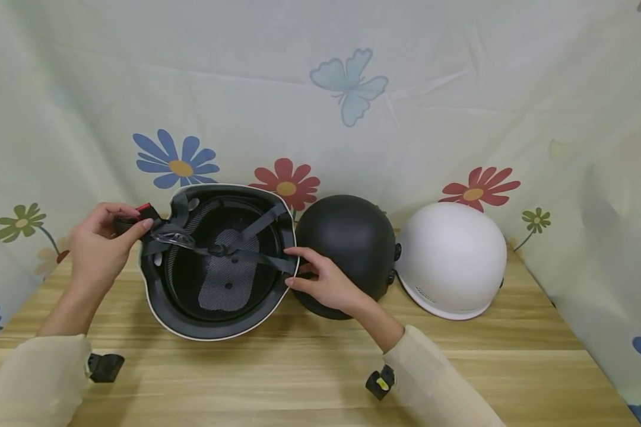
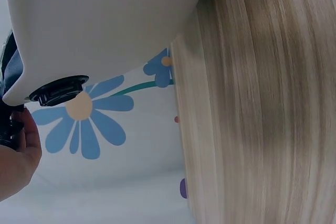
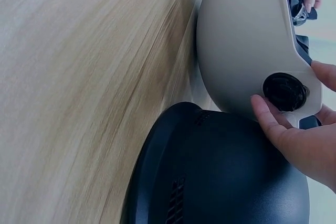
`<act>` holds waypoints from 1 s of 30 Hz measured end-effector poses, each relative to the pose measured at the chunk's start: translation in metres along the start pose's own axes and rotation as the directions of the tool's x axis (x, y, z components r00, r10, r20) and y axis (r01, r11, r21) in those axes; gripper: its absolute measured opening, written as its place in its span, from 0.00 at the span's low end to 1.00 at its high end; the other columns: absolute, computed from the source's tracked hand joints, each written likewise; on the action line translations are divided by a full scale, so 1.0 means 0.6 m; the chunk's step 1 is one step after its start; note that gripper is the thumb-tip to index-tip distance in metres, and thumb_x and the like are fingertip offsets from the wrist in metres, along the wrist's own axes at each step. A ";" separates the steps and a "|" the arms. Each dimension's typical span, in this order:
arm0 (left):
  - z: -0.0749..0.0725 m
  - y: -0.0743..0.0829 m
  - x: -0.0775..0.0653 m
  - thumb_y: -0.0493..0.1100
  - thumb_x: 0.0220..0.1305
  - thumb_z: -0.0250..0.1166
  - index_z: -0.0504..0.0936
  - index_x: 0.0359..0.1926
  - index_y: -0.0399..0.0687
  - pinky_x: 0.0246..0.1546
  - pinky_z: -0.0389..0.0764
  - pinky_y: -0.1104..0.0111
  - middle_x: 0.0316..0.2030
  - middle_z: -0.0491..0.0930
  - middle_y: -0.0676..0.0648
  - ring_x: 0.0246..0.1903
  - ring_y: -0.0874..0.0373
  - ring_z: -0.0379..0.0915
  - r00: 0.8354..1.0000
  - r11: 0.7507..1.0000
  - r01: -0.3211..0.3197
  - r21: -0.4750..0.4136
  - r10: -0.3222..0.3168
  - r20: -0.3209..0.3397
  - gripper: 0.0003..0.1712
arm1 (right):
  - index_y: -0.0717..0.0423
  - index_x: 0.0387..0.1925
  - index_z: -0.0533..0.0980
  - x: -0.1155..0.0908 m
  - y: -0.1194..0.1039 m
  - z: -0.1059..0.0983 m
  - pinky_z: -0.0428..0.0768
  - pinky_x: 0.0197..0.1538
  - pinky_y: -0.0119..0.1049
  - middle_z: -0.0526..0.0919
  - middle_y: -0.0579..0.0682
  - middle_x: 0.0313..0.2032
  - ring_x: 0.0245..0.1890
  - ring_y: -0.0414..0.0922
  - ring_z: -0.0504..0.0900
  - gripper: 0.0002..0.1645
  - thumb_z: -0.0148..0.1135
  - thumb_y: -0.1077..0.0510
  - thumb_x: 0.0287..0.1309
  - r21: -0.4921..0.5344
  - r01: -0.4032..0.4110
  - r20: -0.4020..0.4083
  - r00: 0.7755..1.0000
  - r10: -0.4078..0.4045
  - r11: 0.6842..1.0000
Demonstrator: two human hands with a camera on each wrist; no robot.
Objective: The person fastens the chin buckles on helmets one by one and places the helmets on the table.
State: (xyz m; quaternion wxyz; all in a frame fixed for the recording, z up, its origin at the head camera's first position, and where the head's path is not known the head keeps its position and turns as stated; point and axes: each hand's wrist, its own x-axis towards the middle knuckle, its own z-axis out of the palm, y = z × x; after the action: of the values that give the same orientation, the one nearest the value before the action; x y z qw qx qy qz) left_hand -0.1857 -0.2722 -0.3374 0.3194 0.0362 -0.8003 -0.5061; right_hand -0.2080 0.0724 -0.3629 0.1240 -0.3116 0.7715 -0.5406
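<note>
An upturned white helmet [image 1: 208,330] shows its black padded lining in the head view, with dark chin straps [image 1: 259,258] crossing the opening. My left hand [image 1: 100,246] pinches the black strap buckle [image 1: 148,212], which has a red tab, beside the helmet's left rim. At the opposite rim, my right hand [image 1: 333,286] holds the edge between thumb and fingers. The right wrist view shows that thumb against the outer shell, close to a round black knob [image 3: 284,92]. Another black knob [image 2: 59,91] appears in the left wrist view, above the left hand's fingers.
A black helmet [image 1: 347,252] stands dome up just right of the upturned one, behind my right hand. Farther right is a second white helmet [image 1: 451,258], also dome up. All rest on a wooden table [image 1: 235,385] before a flowered cloth [image 1: 235,101].
</note>
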 end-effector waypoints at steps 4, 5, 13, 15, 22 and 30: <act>0.000 0.005 -0.001 0.41 0.55 0.67 0.73 0.46 0.56 0.33 0.65 0.82 0.34 0.71 0.63 0.34 0.70 0.66 1.000 0.998 0.015 0.058 -0.015 0.006 0.18 | 0.58 0.61 0.64 -0.001 0.001 0.000 0.76 0.45 0.33 0.72 0.57 0.49 0.44 0.50 0.77 0.30 0.60 0.65 0.56 -0.006 0.003 -0.001 1.000 -0.003 1.000; 0.001 0.005 -0.001 0.41 0.55 0.67 0.73 0.46 0.55 0.33 0.65 0.83 0.33 0.71 0.64 0.34 0.70 0.66 1.000 0.998 0.018 0.061 -0.019 0.004 0.18 | 0.58 0.61 0.64 -0.001 0.000 -0.001 0.76 0.45 0.33 0.71 0.57 0.49 0.44 0.50 0.77 0.30 0.60 0.65 0.56 -0.008 0.003 0.000 1.000 -0.003 1.000; -0.006 0.012 -0.007 0.38 0.54 0.67 0.77 0.43 0.51 0.30 0.68 0.86 0.34 0.74 0.63 0.31 0.68 0.69 1.000 1.000 -0.025 -0.011 0.025 0.018 0.15 | 0.58 0.61 0.64 -0.002 -0.002 -0.002 0.76 0.45 0.34 0.72 0.57 0.48 0.44 0.50 0.77 0.30 0.60 0.65 0.56 -0.002 0.010 0.003 1.000 -0.010 1.000; -0.010 0.016 -0.010 0.38 0.54 0.67 0.76 0.43 0.49 0.30 0.69 0.86 0.34 0.75 0.64 0.32 0.68 0.70 0.999 0.999 -0.038 -0.011 0.038 0.016 0.15 | 0.58 0.61 0.64 -0.002 -0.002 -0.002 0.76 0.45 0.34 0.72 0.57 0.48 0.44 0.50 0.77 0.30 0.60 0.65 0.56 -0.004 0.010 0.003 1.000 -0.010 1.000; -0.027 0.026 -0.010 0.33 0.52 0.67 0.78 0.41 0.42 0.27 0.70 0.84 0.30 0.80 0.66 0.30 0.70 0.74 0.998 0.995 -0.062 -0.084 0.062 -0.001 0.13 | 0.59 0.60 0.64 -0.003 -0.004 -0.002 0.76 0.46 0.34 0.71 0.58 0.49 0.45 0.51 0.77 0.30 0.59 0.66 0.56 0.011 0.015 0.009 1.000 -0.015 1.000; -0.041 0.039 -0.010 0.38 0.53 0.68 0.79 0.43 0.50 0.30 0.69 0.86 0.29 0.77 0.70 0.30 0.74 0.72 0.999 0.999 -0.037 0.005 0.037 -0.014 0.15 | 0.58 0.61 0.63 -0.002 -0.004 -0.002 0.75 0.44 0.32 0.72 0.57 0.49 0.45 0.50 0.77 0.30 0.59 0.66 0.56 0.001 0.013 0.012 1.000 -0.013 1.000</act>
State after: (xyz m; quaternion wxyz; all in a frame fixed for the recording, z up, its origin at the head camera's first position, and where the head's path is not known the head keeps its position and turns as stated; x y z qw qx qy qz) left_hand -0.1612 -0.2780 -0.3140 0.3341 0.0257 -0.7998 -0.4980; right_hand -0.2068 0.0737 -0.3606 0.1253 -0.3200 0.7684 -0.5399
